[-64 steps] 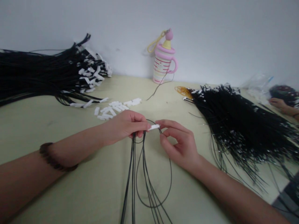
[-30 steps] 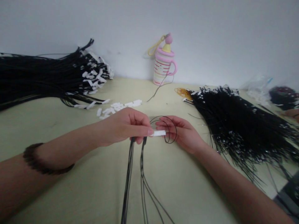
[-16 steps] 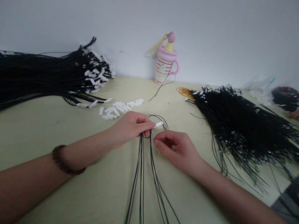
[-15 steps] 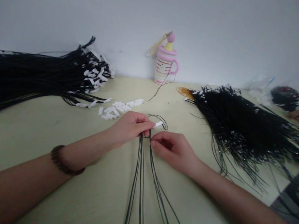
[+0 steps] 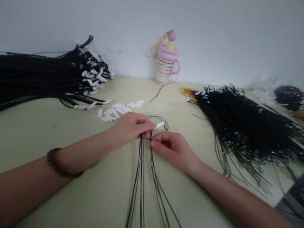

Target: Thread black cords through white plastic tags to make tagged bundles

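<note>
My left hand (image 5: 133, 129) is closed in a pinch round the top of several thin black cords (image 5: 142, 167), which hang down in two groups toward the near edge of the view. A white tag (image 5: 160, 125) sticks out past its thumb and fingertips, and a thin cord loop curls around behind the tag. Just to the right, my right hand (image 5: 172, 148) pinches the right-hand group of cords below the left fingertips. The exact spot where the cords meet is hidden by the left fingers.
White tags (image 5: 116, 110) lie loose beyond my left hand. A large bundle of tagged black cords (image 5: 42, 76) fills the left, another black cord bundle (image 5: 247, 123) the right. A pink-and-white cup-shaped item (image 5: 165, 65) stands against the wall. Part of a hand (image 5: 299, 114) shows at the far right.
My right fingertips have closed on the right-hand cord group. The whole view has shifted slightly; the left hand keeps its hold on the cords and tag.
</note>
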Action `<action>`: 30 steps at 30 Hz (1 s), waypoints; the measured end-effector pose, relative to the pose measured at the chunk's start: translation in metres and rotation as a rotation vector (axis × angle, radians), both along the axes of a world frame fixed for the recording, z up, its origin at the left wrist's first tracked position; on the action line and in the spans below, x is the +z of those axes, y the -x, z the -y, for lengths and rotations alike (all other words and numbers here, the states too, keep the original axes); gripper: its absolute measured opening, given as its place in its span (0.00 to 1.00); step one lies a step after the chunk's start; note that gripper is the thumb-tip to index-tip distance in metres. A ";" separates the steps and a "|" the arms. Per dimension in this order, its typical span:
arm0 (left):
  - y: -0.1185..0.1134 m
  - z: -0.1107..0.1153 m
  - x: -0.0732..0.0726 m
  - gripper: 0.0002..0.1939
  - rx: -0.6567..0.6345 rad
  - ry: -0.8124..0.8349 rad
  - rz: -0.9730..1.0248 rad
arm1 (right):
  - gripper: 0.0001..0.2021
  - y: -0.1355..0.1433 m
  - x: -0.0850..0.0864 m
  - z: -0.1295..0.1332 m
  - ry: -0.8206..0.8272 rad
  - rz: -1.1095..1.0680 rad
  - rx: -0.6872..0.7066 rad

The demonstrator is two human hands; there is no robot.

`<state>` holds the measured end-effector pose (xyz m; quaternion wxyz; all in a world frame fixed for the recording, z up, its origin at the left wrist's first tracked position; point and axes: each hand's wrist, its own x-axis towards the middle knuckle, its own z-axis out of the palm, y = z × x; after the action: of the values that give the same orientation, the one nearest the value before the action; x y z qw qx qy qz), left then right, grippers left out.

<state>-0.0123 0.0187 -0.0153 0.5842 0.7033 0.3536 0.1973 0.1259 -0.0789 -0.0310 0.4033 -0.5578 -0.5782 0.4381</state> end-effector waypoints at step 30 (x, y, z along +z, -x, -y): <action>0.001 -0.002 0.001 0.13 -0.043 0.008 -0.030 | 0.12 -0.008 0.017 0.002 0.121 -0.168 -0.045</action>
<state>-0.0136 0.0206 -0.0140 0.5859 0.7113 0.3479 0.1724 0.1335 -0.0805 -0.0145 0.4258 -0.5553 -0.5022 0.5081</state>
